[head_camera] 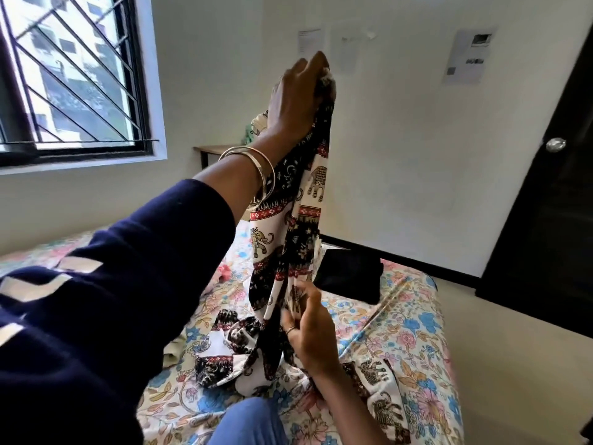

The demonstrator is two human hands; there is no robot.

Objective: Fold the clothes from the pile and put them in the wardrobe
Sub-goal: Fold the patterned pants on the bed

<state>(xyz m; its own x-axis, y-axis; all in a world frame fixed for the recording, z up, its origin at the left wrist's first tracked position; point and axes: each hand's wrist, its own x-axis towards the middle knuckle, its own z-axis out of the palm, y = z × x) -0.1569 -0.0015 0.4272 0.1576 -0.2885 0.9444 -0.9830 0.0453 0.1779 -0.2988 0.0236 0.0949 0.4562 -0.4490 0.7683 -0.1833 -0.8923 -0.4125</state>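
Your left hand (298, 97) grips the elephant-print garment (288, 239) high at frame centre; your right hand (309, 329) pinches its lower folds above the bed (401, 342).

A bed (414, 342) with a floral sheet fills the lower middle and lower right of the frame.

On the sheet, right of centre, lies a folded black garment (349, 274). The lower end of an elephant-print cloth (224, 354) rests crumpled on the bed at lower centre, with another part spread flat toward the lower right. A bit of pink cloth (221, 271) shows at centre, partly hidden.
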